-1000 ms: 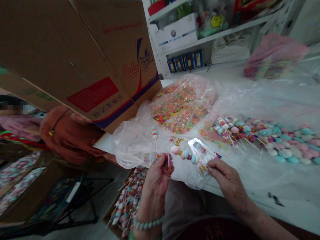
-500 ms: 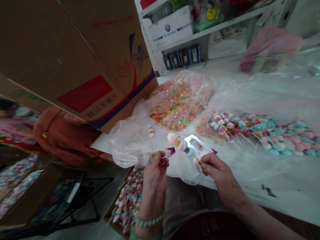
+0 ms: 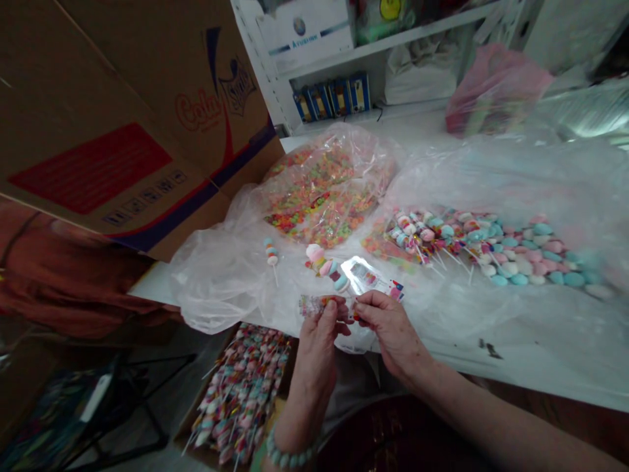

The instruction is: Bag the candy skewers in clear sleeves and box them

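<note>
My left hand (image 3: 319, 337) pinches a clear printed plastic wrapper (image 3: 311, 305), which sticks out to its left. Close beside it, my right hand (image 3: 393, 334) is closed on the stick end of a marshmallow skewer (image 3: 326, 267). Pink, white and blue marshmallows on this skewer point up and to the left above both hands. Fingers hide most of the stick. Just behind the right hand lies a silver packet (image 3: 363, 275). A smaller marshmallow stick (image 3: 271, 252) lies on the plastic sheet to the left.
A bag of small colourful ring candies (image 3: 319, 196) lies behind the hands. Finished skewers (image 3: 432, 233) and loose marshmallows (image 3: 535, 255) fill a plastic bag at right. A large carton (image 3: 142, 85) stands at left. Below the table edge is a box of skewers (image 3: 240, 393).
My right hand has moved left with the marshmallow skewer, so both hands now nearly meet. The left hand keeps the wrapper. The view has turned right and down.
</note>
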A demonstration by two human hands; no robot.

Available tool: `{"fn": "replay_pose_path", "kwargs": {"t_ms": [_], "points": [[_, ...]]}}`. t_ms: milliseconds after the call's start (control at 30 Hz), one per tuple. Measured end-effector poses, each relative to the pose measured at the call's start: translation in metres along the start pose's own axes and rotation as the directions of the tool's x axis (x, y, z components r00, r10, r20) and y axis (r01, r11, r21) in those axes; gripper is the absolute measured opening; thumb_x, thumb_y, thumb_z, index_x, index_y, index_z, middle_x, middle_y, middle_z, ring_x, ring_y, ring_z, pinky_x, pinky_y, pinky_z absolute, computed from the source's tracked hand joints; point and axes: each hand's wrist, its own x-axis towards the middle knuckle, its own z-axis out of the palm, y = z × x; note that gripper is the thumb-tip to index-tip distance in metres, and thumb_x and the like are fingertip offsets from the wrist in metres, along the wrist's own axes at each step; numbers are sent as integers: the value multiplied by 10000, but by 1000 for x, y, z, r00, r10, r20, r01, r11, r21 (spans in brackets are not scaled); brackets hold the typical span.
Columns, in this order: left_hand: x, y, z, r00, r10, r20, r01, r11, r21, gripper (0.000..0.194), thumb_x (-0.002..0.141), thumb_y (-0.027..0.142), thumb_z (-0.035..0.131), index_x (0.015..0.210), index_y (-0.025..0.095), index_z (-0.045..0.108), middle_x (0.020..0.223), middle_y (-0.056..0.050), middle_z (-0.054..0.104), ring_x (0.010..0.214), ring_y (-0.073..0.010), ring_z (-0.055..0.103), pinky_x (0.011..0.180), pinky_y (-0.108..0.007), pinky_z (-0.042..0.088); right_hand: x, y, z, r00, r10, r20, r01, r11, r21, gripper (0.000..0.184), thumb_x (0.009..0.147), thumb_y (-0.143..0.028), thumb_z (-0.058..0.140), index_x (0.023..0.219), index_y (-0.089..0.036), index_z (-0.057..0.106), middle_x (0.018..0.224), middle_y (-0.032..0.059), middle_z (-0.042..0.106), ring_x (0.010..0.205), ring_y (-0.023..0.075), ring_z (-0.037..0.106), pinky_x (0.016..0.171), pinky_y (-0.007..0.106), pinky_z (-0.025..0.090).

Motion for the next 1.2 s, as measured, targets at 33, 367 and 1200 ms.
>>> {"fn": "replay_pose_path", "kwargs": {"t_ms": [33, 367, 1200], "points": [[3, 1, -2, 1000, -28, -7, 27, 998, -51, 249, 746, 349, 705, 820, 113, 679, 746, -43, 652, 610, -120, 578, 529, -213, 454, 1, 0, -1, 1000, -1, 5, 1, 1000, -13, 118, 660, -283, 634, 655, -171, 598, 618, -23, 544, 603, 119, 439, 591, 240, 340], [36, 28, -49, 907, -406, -115, 258, 749, -610, 283, 942, 245, 454, 736, 136, 613, 682, -75, 700, 628, -168, 675, 662, -330, 563, -18, -13, -39, 923, -365, 123, 370, 753, -544, 165, 853, -298, 525, 726, -206, 575, 689, -10, 541, 663, 150, 488, 602, 252, 367], [40, 17, -70, 958, -119, -262, -62, 804, -591, 206, 876, 145, 544, 676, 126, 590, 595, -25, 664, 537, -141, 649, 568, -255, 564, -21, 3, -51, 460, -676, 576, 783, 3, -622, 285, 845, 8, 478, 1024, -195, 566, 856, 71, 580, 828, 210, 548, 738, 357, 499]]}}
